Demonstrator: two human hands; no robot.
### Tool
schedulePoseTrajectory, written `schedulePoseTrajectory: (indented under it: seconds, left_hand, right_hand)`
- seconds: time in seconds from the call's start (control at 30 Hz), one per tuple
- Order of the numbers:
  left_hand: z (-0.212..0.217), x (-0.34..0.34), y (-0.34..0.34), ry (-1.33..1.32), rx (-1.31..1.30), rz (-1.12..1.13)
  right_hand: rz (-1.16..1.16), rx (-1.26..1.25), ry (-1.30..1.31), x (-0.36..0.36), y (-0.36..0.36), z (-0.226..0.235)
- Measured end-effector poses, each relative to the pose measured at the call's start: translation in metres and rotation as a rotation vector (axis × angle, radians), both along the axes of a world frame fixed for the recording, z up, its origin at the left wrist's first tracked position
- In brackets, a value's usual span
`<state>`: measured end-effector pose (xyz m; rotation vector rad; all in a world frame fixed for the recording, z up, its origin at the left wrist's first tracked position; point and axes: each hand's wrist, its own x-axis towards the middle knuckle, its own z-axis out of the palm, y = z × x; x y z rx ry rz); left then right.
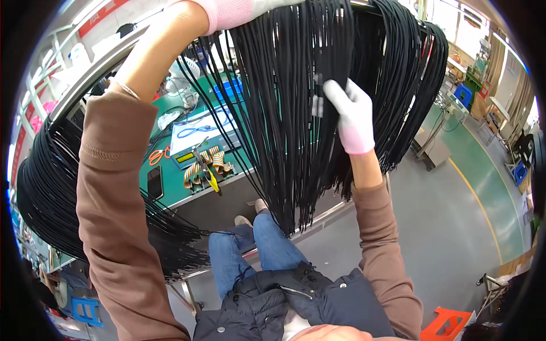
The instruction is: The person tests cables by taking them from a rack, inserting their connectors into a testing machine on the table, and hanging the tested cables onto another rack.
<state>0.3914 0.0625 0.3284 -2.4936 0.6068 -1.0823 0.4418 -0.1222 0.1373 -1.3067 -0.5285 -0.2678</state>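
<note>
Long, thin black cables [273,113] hang in a dense curtain in front of me. My left hand [236,12], in a pink and white knitted glove, is raised to the top of this curtain. Its fingers run past the upper edge of the picture, so their grip is hidden. Lower and to the right, my right hand [355,116], in a white glove with a pink cuff, closes thumb and fingers around some of the hanging cables. Part of its fingers is hidden by the strands. Small pale tags [317,106] show among the cables beside it.
More black cables [51,199] hang at the left. Behind the curtain, a green-topped workbench [165,105] bears orange scissors [156,155], a phone [155,182], a tester box [185,159] and multicoloured ribbon cables [219,161]. An orange stool [446,324] stands at lower right.
</note>
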Motion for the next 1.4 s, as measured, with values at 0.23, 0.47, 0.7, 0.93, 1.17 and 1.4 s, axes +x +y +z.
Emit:
schedulePoseTrajectory:
  seconds: [0.23,0.47,0.7,0.93,1.17,1.4]
  left_hand:
    - [0.008,-0.004,0.002,0.127,-0.06,0.063]
    - [0.034,0.022,0.009,0.321,-0.285,-0.044]
    - [0.014,0.037,0.038,0.267,-0.374,-0.145]
    - [0.02,-0.014,0.014,0.18,-0.354,0.048]
    - [0.035,-0.006,0.026,0.291,-0.4,0.081]
    - [0.027,0.031,0.053,0.097,-0.481,0.013]
  right_hand:
    - [-0.161,0.076,-0.037,0.009,-0.015,-0.023]
    - [-1.022,-0.141,-0.943,0.006,-0.006,0.014]
    - [-0.651,-0.434,-1.366,0.009,0.04,0.047]
    - [-0.885,-0.496,-1.18,-0.024,0.047,0.044]
    - [-0.821,-0.412,-1.201,-0.044,0.053,0.064]
    - [-0.8,-0.397,-1.222,-0.032,0.054,0.081]
